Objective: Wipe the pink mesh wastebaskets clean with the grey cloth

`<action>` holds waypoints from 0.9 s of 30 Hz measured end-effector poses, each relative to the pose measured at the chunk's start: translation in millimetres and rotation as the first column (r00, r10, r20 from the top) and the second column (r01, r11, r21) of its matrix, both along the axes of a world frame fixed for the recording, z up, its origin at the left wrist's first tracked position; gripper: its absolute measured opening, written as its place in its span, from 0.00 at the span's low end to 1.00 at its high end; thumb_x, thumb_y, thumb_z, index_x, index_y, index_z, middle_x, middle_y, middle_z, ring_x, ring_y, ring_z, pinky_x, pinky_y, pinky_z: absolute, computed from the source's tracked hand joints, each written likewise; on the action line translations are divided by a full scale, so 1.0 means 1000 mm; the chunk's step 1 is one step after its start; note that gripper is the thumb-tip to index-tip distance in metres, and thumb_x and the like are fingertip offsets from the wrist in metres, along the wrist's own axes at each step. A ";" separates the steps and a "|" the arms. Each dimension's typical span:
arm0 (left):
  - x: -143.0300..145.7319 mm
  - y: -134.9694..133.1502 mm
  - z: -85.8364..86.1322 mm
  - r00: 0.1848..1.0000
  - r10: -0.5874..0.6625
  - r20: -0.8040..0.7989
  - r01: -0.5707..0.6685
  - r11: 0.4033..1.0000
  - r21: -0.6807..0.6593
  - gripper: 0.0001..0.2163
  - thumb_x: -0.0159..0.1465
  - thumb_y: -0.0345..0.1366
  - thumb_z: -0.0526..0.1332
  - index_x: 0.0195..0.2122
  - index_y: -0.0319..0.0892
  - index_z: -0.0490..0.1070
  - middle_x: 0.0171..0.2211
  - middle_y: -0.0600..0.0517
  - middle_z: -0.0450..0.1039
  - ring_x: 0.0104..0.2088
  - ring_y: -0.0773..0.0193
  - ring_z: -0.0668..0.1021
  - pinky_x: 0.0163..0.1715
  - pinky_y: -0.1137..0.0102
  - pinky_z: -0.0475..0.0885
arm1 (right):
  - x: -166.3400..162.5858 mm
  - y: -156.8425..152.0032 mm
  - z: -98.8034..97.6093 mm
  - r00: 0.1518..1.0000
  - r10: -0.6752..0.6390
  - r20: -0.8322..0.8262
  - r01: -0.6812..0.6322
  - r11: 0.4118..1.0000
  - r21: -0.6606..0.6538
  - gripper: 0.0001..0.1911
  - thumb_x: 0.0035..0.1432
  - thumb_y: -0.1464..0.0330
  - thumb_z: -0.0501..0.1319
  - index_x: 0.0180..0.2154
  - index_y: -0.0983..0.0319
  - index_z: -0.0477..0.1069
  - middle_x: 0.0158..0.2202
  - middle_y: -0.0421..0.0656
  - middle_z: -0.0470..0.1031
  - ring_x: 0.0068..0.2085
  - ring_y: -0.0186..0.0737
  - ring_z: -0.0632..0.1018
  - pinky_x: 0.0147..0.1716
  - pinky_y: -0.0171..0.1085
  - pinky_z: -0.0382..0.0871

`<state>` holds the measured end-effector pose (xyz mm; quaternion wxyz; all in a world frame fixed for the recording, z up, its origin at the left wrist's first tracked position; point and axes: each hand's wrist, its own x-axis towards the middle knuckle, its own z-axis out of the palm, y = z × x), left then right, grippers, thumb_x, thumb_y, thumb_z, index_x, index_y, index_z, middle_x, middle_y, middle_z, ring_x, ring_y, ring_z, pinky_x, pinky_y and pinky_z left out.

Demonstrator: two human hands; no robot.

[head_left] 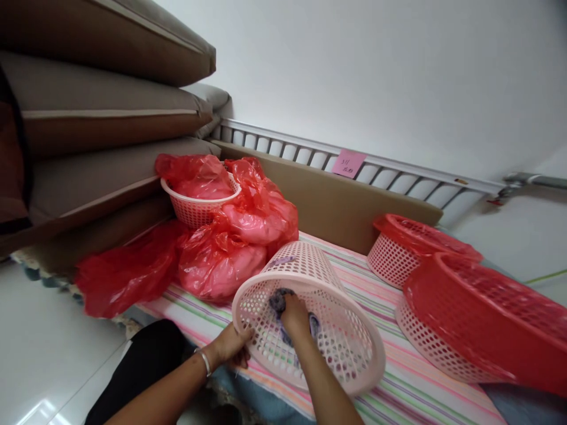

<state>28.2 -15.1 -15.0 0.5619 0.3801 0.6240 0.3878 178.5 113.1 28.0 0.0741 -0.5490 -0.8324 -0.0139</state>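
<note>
A pale pink plastic basket (310, 264) with a perforated wall lies tipped on the striped cloth, its mouth facing me. My left hand (233, 345) grips the rim at its left side, thumb inside. Reaching into the basket, my right hand (296, 319) is closed around a bunched dark purple-grey cloth (278, 300). More of this cloth shows on both sides of my fingers, against the inner wall. A purple patch also shows at the basket's upper left wall.
Red plastic bags (221, 260) with pink contents and another pink basket (195, 206) sit at the left. Two baskets lined with red plastic (443, 295) stand at right. Thick cushions (106, 118) are stacked left. Behind are a brown board (319, 195) and a white radiator (376, 174).
</note>
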 end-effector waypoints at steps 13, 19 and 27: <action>0.002 -0.001 0.003 1.000 0.017 -0.017 -0.017 0.999 0.034 0.19 0.56 0.54 0.52 0.26 0.41 0.64 0.09 0.55 0.67 0.10 0.64 0.73 0.08 0.76 0.62 | 0.008 -0.087 -0.004 0.987 0.117 -0.114 -0.117 0.993 0.008 0.24 0.46 0.82 0.48 0.42 0.62 0.71 0.41 0.46 0.72 0.43 0.45 0.69 0.45 0.38 0.57; 0.001 0.001 -0.001 1.000 0.025 -0.019 -0.024 0.999 0.021 0.15 0.59 0.48 0.52 0.28 0.40 0.64 0.09 0.55 0.68 0.10 0.65 0.73 0.09 0.76 0.63 | 0.013 -0.088 -0.006 0.966 0.134 -0.221 -0.140 0.990 -0.014 0.27 0.41 0.83 0.48 0.43 0.63 0.71 0.43 0.47 0.72 0.46 0.44 0.70 0.48 0.38 0.57; -0.001 0.002 -0.008 0.999 0.032 -0.005 -0.032 0.999 0.028 0.19 0.57 0.54 0.52 0.28 0.40 0.65 0.10 0.53 0.69 0.11 0.63 0.74 0.11 0.74 0.65 | 0.008 -0.068 0.004 0.799 -0.170 -0.577 0.043 0.973 -0.227 0.18 0.52 0.71 0.50 0.45 0.62 0.68 0.40 0.45 0.76 0.40 0.40 0.76 0.38 0.33 0.66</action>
